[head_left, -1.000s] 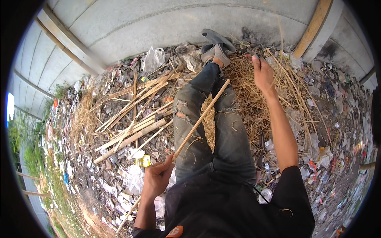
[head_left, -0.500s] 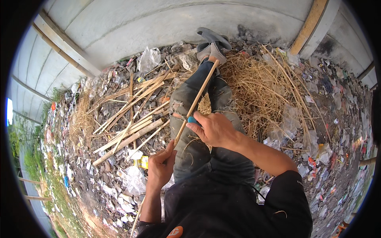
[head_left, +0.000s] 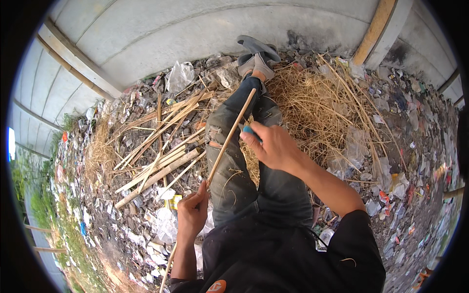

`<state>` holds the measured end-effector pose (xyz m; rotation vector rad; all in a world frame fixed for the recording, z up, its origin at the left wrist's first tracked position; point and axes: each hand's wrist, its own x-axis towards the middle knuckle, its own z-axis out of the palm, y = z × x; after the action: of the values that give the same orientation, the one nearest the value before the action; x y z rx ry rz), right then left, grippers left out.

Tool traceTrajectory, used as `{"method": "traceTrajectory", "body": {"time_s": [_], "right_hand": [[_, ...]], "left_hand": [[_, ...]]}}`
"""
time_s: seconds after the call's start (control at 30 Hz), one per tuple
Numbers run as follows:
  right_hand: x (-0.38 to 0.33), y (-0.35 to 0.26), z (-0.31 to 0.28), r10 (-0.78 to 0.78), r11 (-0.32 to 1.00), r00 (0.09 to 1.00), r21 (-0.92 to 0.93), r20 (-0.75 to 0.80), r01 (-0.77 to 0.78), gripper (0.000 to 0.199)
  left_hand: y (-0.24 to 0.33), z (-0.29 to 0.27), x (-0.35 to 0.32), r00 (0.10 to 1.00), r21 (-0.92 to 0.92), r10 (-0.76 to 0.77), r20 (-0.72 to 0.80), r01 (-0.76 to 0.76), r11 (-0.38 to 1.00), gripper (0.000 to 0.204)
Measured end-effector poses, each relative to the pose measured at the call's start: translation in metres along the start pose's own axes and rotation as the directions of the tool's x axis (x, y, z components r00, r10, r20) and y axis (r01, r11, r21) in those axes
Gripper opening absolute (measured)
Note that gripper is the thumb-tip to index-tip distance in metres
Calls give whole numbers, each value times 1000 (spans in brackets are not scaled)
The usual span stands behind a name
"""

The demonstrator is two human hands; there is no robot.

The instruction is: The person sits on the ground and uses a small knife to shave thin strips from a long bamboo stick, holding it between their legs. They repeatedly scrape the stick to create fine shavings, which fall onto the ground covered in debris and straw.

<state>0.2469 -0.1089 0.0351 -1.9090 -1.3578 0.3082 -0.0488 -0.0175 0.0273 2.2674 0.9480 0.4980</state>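
Across my outstretched legs (head_left: 229, 190) slants a thin bamboo strip (head_left: 229, 134), its far end near my shins. My left hand (head_left: 192, 212) is closed around its near end, beside my left thigh. My right hand (head_left: 276, 149) grips a small tool with a blue handle (head_left: 251, 131) just right of the strip, with a gap between them. The fingers mostly cover this tool, so I cannot make out its working end. Pale shavings (head_left: 234, 172) lie on my jeans.
Split bamboo pieces (head_left: 161, 168) lie heaped on the littered ground to my left. A pile of straw-like shavings (head_left: 317, 107) spreads to the right of my legs. Beyond my sandals (head_left: 259, 49) stands a grey panel wall (head_left: 220, 29) with a wooden post (head_left: 375, 31).
My right hand with the blue-handled tool has moved off the strip, a little right and up. The strip's far end has dropped nearer to me, and my left hand has shifted slightly nearer.
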Motion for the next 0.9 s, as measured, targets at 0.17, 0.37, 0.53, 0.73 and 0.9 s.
{"method": "traceTrajectory", "body": {"time_s": [0.17,0.37,0.53,0.73,0.9], "right_hand": [[-7,-11,42,-28,1000,986,13,164,26,46],[47,145,-53,447,891,848,64,-284,-449,61],[25,77,-40,287,855,944,488,-161,-177,50],[31,10,-6,88,835,987,551,-132,-1,39],[10,-15,15,38,961,996,276,-81,-14,47]], "left_hand": [[1,5,0,982,280,174,-77,-146,949,34],[-34,-20,-32,996,117,63,-62,-56,992,31],[-35,-8,-14,940,-563,-162,299,311,766,35],[-20,-3,1,917,-631,-83,390,332,701,36],[-7,-7,5,909,-564,-153,387,364,741,34]]}}
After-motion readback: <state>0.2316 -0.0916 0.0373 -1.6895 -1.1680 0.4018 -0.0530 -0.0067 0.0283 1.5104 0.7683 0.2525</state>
